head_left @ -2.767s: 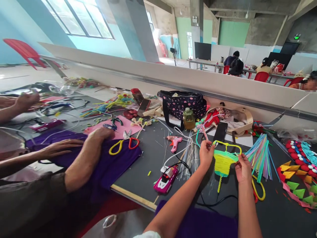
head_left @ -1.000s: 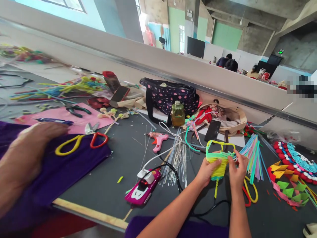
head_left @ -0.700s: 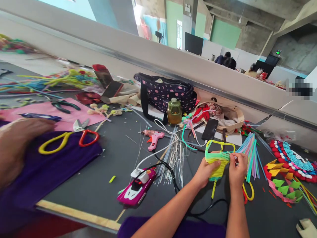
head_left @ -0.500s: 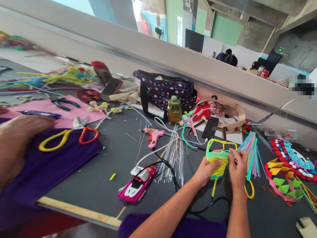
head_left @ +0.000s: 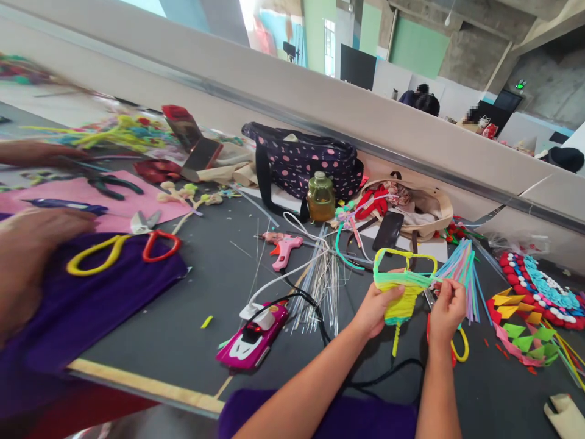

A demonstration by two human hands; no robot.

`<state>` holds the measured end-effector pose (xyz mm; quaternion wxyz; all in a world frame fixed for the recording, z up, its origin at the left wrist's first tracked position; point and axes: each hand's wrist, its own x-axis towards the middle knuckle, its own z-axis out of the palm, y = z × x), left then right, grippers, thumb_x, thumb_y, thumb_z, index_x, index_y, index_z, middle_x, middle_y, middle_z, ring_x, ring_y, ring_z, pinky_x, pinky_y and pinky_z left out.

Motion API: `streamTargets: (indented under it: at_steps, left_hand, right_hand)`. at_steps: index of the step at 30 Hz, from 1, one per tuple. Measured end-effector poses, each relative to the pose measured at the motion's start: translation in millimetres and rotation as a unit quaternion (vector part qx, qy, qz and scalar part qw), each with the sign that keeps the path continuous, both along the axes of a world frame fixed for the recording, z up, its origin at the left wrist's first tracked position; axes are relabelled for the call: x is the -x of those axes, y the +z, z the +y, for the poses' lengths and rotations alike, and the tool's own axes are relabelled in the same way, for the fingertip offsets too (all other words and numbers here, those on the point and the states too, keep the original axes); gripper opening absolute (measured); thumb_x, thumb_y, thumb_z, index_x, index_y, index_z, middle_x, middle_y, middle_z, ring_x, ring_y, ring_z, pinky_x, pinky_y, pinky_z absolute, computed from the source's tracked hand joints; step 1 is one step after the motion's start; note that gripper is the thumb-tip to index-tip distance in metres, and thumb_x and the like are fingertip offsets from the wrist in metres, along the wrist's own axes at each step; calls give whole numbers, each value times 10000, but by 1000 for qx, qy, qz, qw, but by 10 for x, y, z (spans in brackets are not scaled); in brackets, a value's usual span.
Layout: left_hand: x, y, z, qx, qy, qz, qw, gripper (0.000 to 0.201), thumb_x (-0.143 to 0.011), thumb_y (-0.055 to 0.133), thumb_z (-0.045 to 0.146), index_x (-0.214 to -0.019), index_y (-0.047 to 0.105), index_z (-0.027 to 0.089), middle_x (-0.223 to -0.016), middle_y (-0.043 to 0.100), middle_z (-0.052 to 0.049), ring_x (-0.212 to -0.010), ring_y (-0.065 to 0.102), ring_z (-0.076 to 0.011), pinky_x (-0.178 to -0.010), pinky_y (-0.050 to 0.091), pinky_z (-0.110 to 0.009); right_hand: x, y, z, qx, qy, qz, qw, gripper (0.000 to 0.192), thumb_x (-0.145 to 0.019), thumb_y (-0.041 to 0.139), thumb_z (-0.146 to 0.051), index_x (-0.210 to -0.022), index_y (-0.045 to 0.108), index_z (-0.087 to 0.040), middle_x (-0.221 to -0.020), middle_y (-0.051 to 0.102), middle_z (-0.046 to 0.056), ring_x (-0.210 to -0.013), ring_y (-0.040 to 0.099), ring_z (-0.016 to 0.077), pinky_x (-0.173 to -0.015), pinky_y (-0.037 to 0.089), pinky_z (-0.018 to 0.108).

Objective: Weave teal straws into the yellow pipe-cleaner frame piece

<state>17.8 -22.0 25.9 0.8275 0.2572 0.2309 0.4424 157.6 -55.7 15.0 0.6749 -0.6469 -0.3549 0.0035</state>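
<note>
Right of frame centre, the left hand (head_left: 375,305) grip clamps the woven pipe-cleaner piece (head_left: 402,292) above the worktop (head_left: 192,341). The right hand (head_left: 445,308) grip pinches its right edge.

head view | worn at the near edge of the tabletop (head_left: 192,305) | faces forward and down, tilted, toward the far partition wall (head_left: 320,103) | close range | single view, nothing shared
</note>
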Motion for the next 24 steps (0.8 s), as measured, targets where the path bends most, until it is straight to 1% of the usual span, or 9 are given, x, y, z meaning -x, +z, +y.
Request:
streamTargets:
  at_steps: [3,7,11,13,16,17,19,22,24]
  left_hand:
    - [11,5,2,17,-26,-22,999,650,-607,807,227,-1218,597,159,-971,724,-127,-823,689,-287,-756,525,-416]
    - [12,-11,9,20,-53,-53,997,620,-623,797,216,-1207,597,153,-994,720,-137,-872,686,-300,-790,529,-440]
    - [8,-51,28,26,-97,-78,992,607,-649,774,205,-1222,578,163,-1011,716,-142,-895,685,-312,-788,537,-456]
    - [5,-69,38,30,-116,-83,989,608,-656,767,203,-1230,569,170,-1010,717,-139,-900,684,-316,-780,540,-458]
    - [1,-75,48,33,-110,-77,990,623,-649,774,194,-1235,564,168,-1011,718,-137,-900,684,-312,-780,541,-446]
    - [0,-70,49,32,-97,-71,992,633,-641,780,191,-1235,565,165,-1016,716,-138,-896,685,-308,-781,540,-440]
    - [-3,-56,47,30,-67,-55,996,648,-624,795,196,-1231,572,159,-1016,716,-140,-877,687,-303,-776,539,-434]
    - [-10,-33,35,27,-31,-28,999,652,-611,808,235,-1220,589,154,-982,723,-136,-830,690,-298,-760,535,-436]
    - [-16,-24,23,21,-12,-14,1000,652,-610,811,257,-1218,597,159,-965,727,-128,-807,691,-288,-760,528,-430]
  right_hand:
    - [-12,10,11,-16,29,101,994,314,-850,549,-504,-858,553,-191,-732,628,4,-595,591,125,-605,473,256]
    - [-25,6,26,-61,77,221,970,310,-801,613,-499,-821,539,-199,-669,607,-31,-547,565,101,-543,461,226]
    - [-56,-47,41,-84,125,297,943,284,-760,673,-446,-776,526,-204,-604,543,-70,-488,513,78,-484,423,199]
    - [-82,-84,54,-86,145,337,926,284,-718,718,-412,-779,531,-207,-600,536,-78,-495,516,80,-482,423,198]
    - [-108,-114,74,-77,158,373,911,307,-682,744,-403,-800,541,-207,-624,554,-71,-528,539,91,-493,437,207]
    - [-106,-110,77,-71,154,366,915,306,-693,733,-414,-809,539,-207,-635,559,-66,-533,541,93,-490,435,208]
    - [-85,-84,74,-63,120,317,939,300,-735,697,-437,-857,537,-214,-660,569,-57,-537,536,95,-482,422,206]
    - [-19,-26,47,-72,11,168,983,292,-782,664,-447,-924,558,-215,-732,582,-29,-597,541,105,-523,429,217]
    - [32,0,27,-68,-41,50,996,266,-812,639,-446,-901,598,-199,-787,597,10,-688,562,128,-617,460,248]
